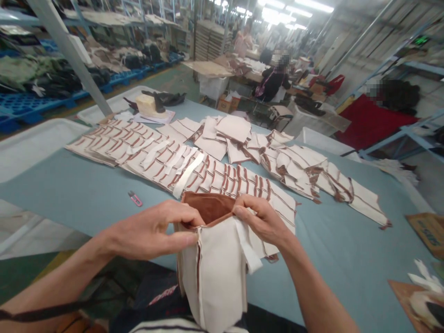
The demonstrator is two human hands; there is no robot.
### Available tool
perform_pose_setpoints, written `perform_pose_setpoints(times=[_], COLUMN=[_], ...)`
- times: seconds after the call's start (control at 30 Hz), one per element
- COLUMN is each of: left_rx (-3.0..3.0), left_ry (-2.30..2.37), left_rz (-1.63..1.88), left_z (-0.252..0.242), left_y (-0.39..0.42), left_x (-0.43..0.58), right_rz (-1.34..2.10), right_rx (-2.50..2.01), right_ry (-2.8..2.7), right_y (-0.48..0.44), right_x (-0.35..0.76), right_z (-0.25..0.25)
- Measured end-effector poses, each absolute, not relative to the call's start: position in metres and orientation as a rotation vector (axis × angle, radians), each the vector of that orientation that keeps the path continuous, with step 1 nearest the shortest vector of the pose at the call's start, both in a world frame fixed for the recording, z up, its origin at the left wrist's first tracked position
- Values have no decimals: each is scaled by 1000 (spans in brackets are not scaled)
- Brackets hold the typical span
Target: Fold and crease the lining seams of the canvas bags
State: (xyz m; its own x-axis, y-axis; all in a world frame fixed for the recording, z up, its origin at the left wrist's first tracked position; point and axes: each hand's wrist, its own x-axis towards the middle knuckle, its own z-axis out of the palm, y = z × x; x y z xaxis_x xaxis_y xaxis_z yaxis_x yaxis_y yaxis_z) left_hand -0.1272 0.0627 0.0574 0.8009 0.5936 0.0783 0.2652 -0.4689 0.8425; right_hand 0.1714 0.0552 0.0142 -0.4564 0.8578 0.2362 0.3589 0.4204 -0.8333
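A cream fabric pouch (pixel 222 273) with a brown lining hangs upright at the table's near edge, its mouth spread. My left hand (pixel 156 229) is closed on the rim at the left seam, thumb outside and fingers partly hidden inside the lining. On the right of the mouth, my right hand (pixel 260 219) pinches the rim between thumb and fingers. A white strip (pixel 249 252) dangles from the pouch below my right hand. Just beyond, overlapping rows of cream pieces with brown edging (pixel 156 159) lie on the table. Small pink thread snips (pixel 135 199) rest left of them.
The blue-grey table (pixel 333 273) also bears loose cream pieces (pixel 234 127) at the back and a yellowish block (pixel 146 105) at far left. A slanted metal post (pixel 74 55) rises at the left. Brown cardboard (pixel 428 231) lies at right. A person (pixel 274 81) sits farther back.
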Motion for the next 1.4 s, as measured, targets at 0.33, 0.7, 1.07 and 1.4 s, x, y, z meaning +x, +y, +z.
perform_pose_setpoints(times=[0.33, 0.7, 1.07, 1.4], left_rx=[1985, 1871, 1858, 1856], left_ry=[684, 730, 925, 1019], left_rz=[397, 387, 408, 337], left_z=[77, 77, 76, 69], left_y=[73, 70, 66, 63], left_x=[-128, -127, -129, -123], right_rz=[713, 837, 469, 548], right_rx=[-696, -673, -796, -858], right_ry=[-2171, -2043, -2059, -2151], right_y=[49, 48, 43, 50], right_x=[124, 114, 105, 106], right_z=[50, 31, 44, 30])
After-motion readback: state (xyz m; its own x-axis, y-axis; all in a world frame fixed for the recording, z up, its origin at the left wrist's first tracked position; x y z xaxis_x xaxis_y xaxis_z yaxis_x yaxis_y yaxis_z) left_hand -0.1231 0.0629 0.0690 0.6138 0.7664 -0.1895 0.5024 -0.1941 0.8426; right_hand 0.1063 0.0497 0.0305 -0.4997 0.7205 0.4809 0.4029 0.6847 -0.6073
